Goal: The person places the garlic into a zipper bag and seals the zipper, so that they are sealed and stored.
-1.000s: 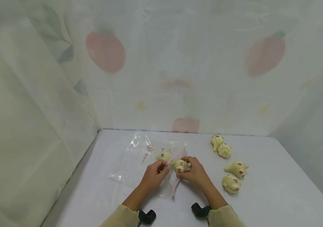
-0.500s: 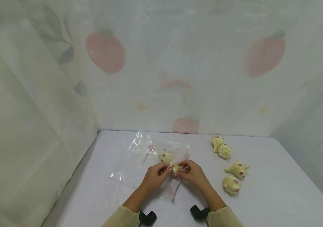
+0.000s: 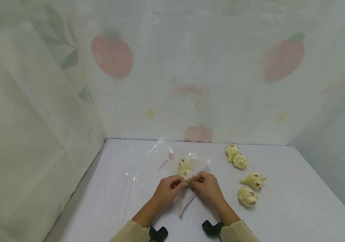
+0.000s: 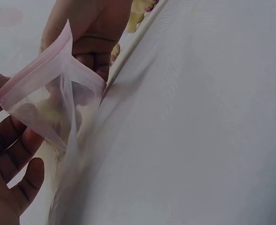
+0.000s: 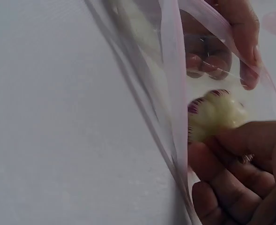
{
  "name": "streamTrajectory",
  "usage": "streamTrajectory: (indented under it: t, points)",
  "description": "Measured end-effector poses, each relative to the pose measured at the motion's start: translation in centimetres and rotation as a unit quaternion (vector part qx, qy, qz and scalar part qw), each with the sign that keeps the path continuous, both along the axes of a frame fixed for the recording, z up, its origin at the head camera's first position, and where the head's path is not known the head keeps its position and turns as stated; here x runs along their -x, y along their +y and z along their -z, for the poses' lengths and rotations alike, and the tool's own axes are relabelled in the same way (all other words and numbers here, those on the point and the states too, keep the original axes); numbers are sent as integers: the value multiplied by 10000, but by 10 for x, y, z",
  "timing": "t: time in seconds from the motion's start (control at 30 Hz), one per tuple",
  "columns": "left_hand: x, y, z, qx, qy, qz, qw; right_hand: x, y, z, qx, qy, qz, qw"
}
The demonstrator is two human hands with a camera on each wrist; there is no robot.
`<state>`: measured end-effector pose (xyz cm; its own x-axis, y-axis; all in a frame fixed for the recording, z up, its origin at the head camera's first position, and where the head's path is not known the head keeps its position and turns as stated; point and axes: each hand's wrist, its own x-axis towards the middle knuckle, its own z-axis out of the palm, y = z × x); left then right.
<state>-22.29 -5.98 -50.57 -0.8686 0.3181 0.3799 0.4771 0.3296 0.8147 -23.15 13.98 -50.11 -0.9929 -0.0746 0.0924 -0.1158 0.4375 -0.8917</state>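
Observation:
A clear zip bag (image 3: pixel 157 164) with a pink seal strip (image 5: pixel 173 93) lies on the white table (image 3: pixel 281 215). My left hand (image 3: pixel 178 183) pinches the bag's mouth edge (image 4: pixel 39 70) and holds it apart. My right hand (image 3: pixel 195 180) grips a pale yellow garlic bulb (image 5: pixel 215 115) with purple marks, and the bulb sits inside the bag's mouth. Another garlic bulb (image 3: pixel 184 164) lies deeper in the bag. Both hands meet at the bag opening, their fingertips nearly touching.
Several more garlic bulbs lie on the table to the right: a pair at the back (image 3: pixel 236 156), one on its side (image 3: pixel 253 179) and one nearer (image 3: pixel 246 196). Printed curtains (image 3: pixel 112 57) wall in the table at the back and sides.
My right hand has pushed its garlic bulb from outside the opening into the bag's mouth. The bag and the bulb inside it have shifted right and away.

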Motion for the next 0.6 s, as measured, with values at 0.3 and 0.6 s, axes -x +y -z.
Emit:
streamTrajectory:
  t: [0.3, 0.6]
  points:
    - [0, 1, 0, -50, -193, -37, 9998, 0, 1, -5, 924, -511, -524, 9930]
    - [-8, 0, -17, -255, -831, -166, 9961, 7, 31, -24, 80, -553, 113, 9984]
